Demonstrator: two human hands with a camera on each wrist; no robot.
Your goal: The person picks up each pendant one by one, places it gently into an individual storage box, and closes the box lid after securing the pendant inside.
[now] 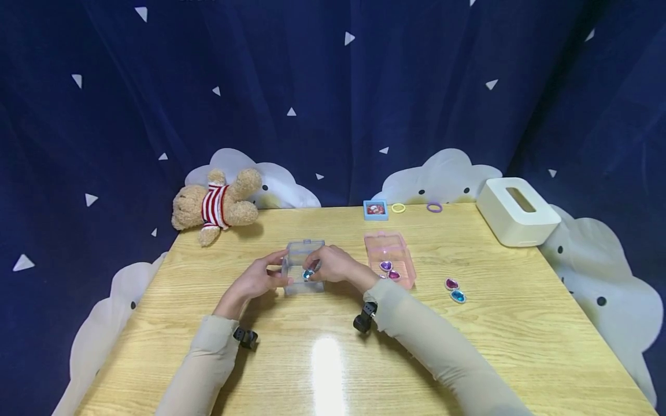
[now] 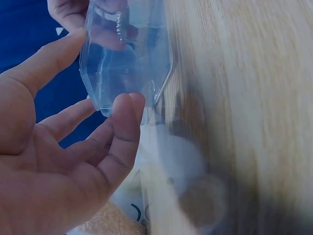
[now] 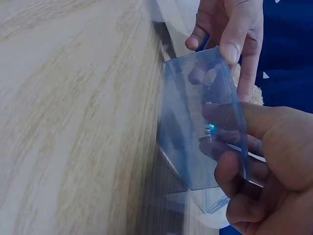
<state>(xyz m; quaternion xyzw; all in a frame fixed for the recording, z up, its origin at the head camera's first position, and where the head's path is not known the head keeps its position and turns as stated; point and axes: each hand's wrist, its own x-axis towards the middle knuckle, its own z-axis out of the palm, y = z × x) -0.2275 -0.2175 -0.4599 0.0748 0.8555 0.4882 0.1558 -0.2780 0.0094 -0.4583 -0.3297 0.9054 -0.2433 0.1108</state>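
A clear blue plastic box (image 1: 304, 288) stands with its lid up on the wooden table. My left hand (image 1: 255, 279) holds it at its left side, the thumb at the near rim and fingers about the end wall (image 2: 124, 73). Inside the box, my right hand (image 1: 335, 264) pinches a blue gem (image 1: 308, 274) with a silvery edge; through the wall the gem (image 3: 211, 129) glints between the fingertips. To the right is an open pink box (image 1: 372, 247) containing a purple gem (image 1: 385, 266), a magenta gem (image 1: 394, 275) and another partly hidden by my sleeve.
A magenta gem (image 1: 451, 283) and a blue gem (image 1: 458, 296) lie right of the pink box. Along the back are a teddy bear (image 1: 215, 205), a small blue framed square (image 1: 376, 218), a yellow ring (image 1: 398, 212), a purple ring (image 1: 434, 211) and a white tissue box (image 1: 502, 216).
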